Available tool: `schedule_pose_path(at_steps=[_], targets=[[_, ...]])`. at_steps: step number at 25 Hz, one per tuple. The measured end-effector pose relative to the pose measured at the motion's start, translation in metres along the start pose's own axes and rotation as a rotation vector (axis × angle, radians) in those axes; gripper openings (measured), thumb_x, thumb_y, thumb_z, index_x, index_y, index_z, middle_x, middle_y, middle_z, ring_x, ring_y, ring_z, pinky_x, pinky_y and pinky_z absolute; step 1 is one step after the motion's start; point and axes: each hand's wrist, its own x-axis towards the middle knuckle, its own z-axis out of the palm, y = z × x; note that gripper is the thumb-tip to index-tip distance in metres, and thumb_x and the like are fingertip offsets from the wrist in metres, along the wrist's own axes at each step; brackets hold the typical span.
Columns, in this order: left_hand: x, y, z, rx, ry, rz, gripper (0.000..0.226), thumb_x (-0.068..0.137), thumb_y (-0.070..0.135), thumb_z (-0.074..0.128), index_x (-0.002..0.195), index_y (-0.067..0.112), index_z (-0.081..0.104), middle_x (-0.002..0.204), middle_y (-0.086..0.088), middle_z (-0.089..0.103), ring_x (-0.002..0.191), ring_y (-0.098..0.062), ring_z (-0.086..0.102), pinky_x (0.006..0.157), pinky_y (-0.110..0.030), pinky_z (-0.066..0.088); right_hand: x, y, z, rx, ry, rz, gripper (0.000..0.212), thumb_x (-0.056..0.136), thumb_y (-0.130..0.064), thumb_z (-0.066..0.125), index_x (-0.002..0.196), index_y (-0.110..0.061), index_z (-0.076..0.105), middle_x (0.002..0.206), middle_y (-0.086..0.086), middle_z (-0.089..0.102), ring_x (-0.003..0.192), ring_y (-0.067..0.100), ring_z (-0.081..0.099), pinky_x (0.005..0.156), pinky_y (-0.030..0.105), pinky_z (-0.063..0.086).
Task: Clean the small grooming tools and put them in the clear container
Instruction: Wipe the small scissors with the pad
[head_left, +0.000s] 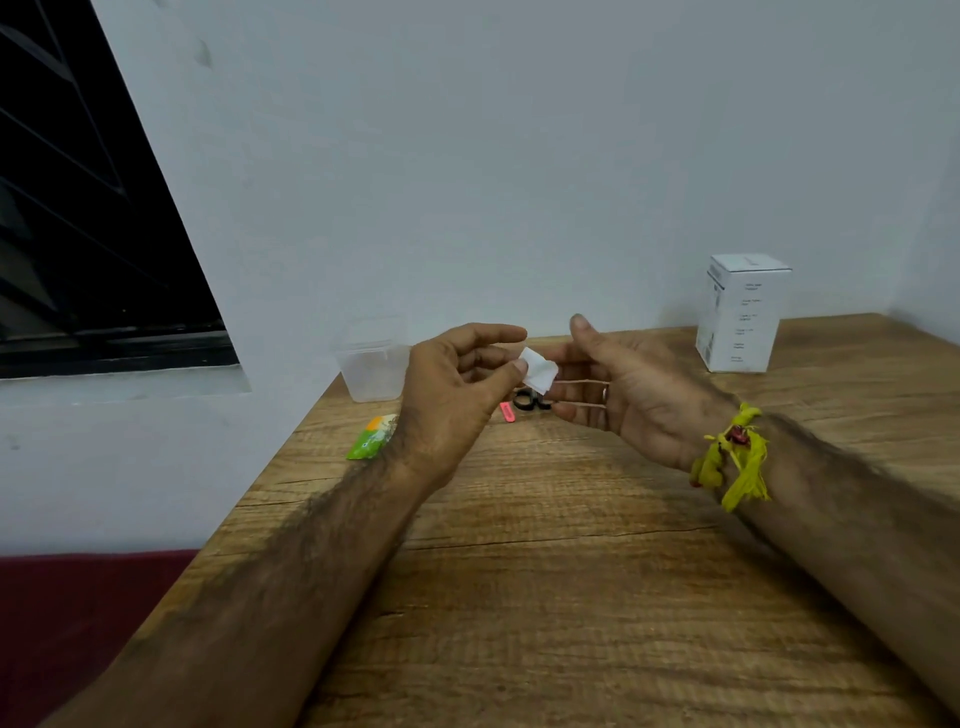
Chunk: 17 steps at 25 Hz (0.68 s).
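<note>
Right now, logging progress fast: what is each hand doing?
Left hand: pinches the white wipe between thumb and fingers.
Right hand: fingers touch the wipe's other side; whether it has a grip cannot be told.

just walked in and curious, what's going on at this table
A person sits at a wooden table, holding a small white wipe between both hands: the left hand pinches it, and the right hand touches its other side. On the table beyond the hands lie small black scissors and a pink tool, not yet in the clear container at the back left. A green sachet lies near the left wrist.
</note>
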Motion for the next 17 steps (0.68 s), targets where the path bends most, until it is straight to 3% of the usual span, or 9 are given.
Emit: schedule_pose_path(at_steps=[5,8,10,13,17], targets=[[-0.0042,0.0009,-0.0021,0.046,-0.030,0.009,0.026,0.086,-0.003,0.074,0.111,0.006,0.072,0.084,-0.005,0.078,0.080,-0.014,0.076,0.071,-0.023,0.059,-0.0003,0.0110,0.0060,-0.092,0.032,-0.016,0.021,0.089,-0.009,0.071,0.106,0.003,0.071,0.099,0.019,0.075,0.077,0.019,0.069,0.064,0.025,0.059],[-0.0045,0.0012,-0.0026,0.102,-0.029,0.046,0.026,0.086,-0.001,0.075,0.111,0.006,0.072,0.085,-0.004,0.078,0.080,-0.012,0.075,0.072,-0.023,0.059,-0.0027,0.0055,0.0056,-0.011,0.010,0.023,0.016,0.091,-0.015,0.068,0.102,-0.003,0.072,0.093,0.013,0.074,0.077,0.017,0.069,0.069,0.028,0.058],[-0.0060,0.0026,-0.0007,0.141,-0.033,0.066,0.026,0.085,0.000,0.075,0.111,0.005,0.072,0.086,-0.003,0.079,0.081,-0.011,0.076,0.073,-0.022,0.060,-0.0019,0.0049,0.0049,0.000,0.002,0.023,0.024,0.093,-0.023,0.067,0.105,-0.003,0.072,0.092,0.010,0.074,0.077,0.016,0.068,0.069,0.029,0.058],[-0.0066,0.0025,0.0005,0.087,-0.014,0.015,0.026,0.084,-0.001,0.076,0.109,0.008,0.072,0.083,-0.003,0.079,0.082,-0.014,0.076,0.076,-0.026,0.061,0.0002,0.0075,0.0042,-0.037,0.035,-0.002,0.020,0.091,-0.009,0.069,0.105,0.005,0.070,0.098,0.018,0.075,0.079,0.020,0.070,0.066,0.025,0.059],[-0.0053,0.0015,-0.0008,0.004,0.018,-0.059,0.025,0.082,-0.003,0.076,0.105,0.007,0.073,0.083,-0.007,0.078,0.082,-0.015,0.076,0.073,-0.026,0.059,0.0010,0.0083,0.0024,-0.074,0.004,-0.093,0.024,0.084,0.005,0.070,0.108,0.007,0.069,0.103,0.020,0.075,0.090,0.026,0.073,0.078,0.029,0.061]])
